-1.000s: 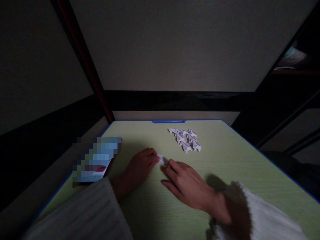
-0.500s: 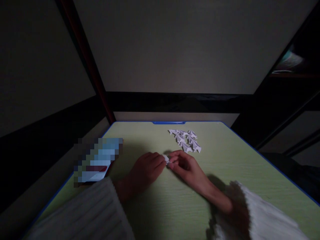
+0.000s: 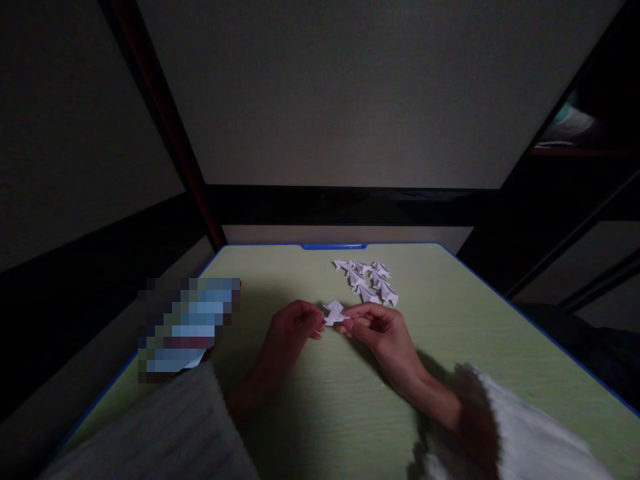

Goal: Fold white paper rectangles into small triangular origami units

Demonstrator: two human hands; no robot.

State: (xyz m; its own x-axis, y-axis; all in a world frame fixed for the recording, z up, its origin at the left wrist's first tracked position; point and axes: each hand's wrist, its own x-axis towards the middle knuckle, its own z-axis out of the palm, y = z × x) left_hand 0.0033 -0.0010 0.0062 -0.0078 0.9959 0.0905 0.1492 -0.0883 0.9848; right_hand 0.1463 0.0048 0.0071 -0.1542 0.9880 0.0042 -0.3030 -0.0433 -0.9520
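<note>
A small white origami paper figure (image 3: 335,314) with a pointed top and spread corners is between my hands, above the middle of the table. My right hand (image 3: 387,332) pinches its right corner between thumb and fingers. At the left corner is my left hand (image 3: 295,328), its thumb and fingertips closed against the paper's edge. Just beyond my right hand, several similar folded paper figures (image 3: 367,294) lie grouped on the light green table (image 3: 320,413).
At the left side of the table lies a blurred-out, bluish flat object (image 3: 200,330). A blue rim with a raised blue strip (image 3: 334,247) edges the table's far side. Behind it stands a pale panel (image 3: 350,100). A dark shelf (image 3: 585,152) is at the right.
My left hand has shifted left, its fingers no longer covering the paper figure, so more of its spread shape shows. My right hand still pinches it. The view has moved slightly.
</note>
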